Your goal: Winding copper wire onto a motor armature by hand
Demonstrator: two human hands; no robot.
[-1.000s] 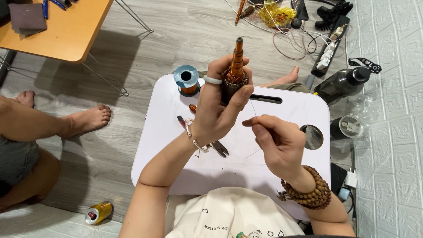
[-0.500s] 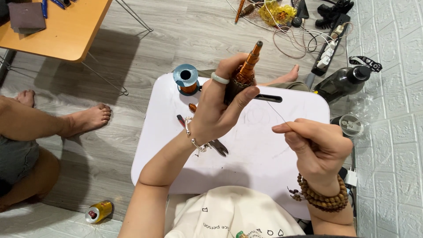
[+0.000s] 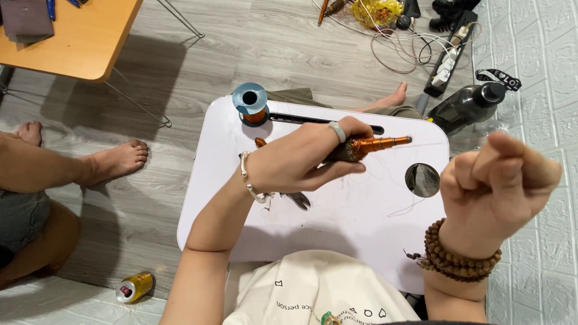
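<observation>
The left hand (image 3: 301, 165) reaches forward with its fingers curled tight in a grip. The right hand (image 3: 500, 180) is lifted up, closed like a fist.

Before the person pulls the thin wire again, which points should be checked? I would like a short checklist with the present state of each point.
1. Left hand grips the copper-wrapped tapered piece: ok.
2. Right hand is closed into a fist, raised off the white lap table: ok.
3. Thin wire pinched in the right hand: cannot tell, too fine to see.
4. Blue spool of copper wire stands upright on the table: ok.
5. Metal pliers lie on the table, partly under the left hand: ok.
</observation>
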